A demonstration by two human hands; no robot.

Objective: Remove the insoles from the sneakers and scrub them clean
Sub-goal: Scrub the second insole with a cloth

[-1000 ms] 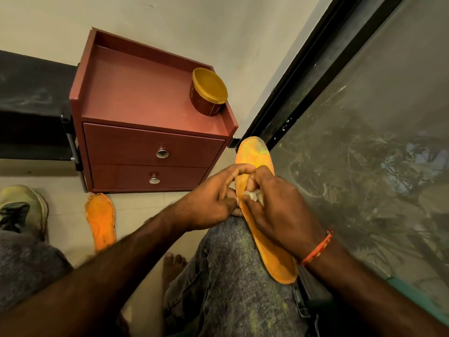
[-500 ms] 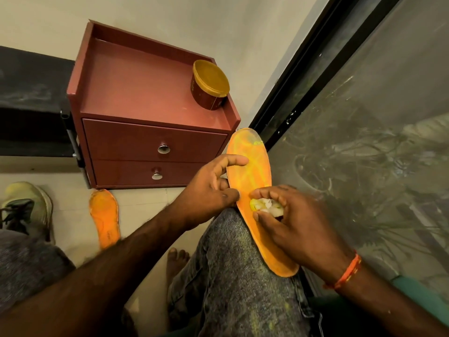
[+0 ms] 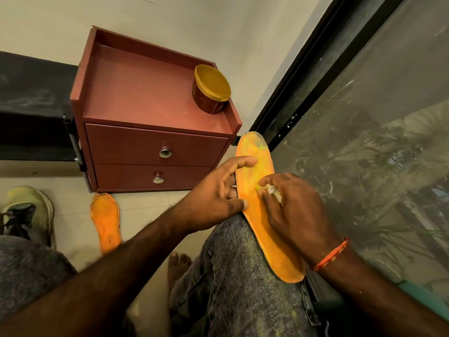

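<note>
While a red-brown cabinet (image 3: 155,122) stands against the wall, one orange insole (image 3: 264,229) lies on the knee beside it, left hand (image 3: 213,198) gripping its edge, right hand (image 3: 294,210) pinching a white wad (image 3: 272,190) onto it.

Dim, warm yellowish indoor light fills the head view, with no single source showing. The wall (image 3: 218,27) at twelve o'clock is the brightest area. The window glass (image 3: 364,154) at three o'clock is murky, with faint greenish reflections. Soft shadow sits under the cabinet (image 3: 150,105) at ten o'clock. Wide-angle distortion bends straight lines toward the edges. The forearms at six o'clock fall dark and slightly soft, while the centre stays fairly sharp
</note>
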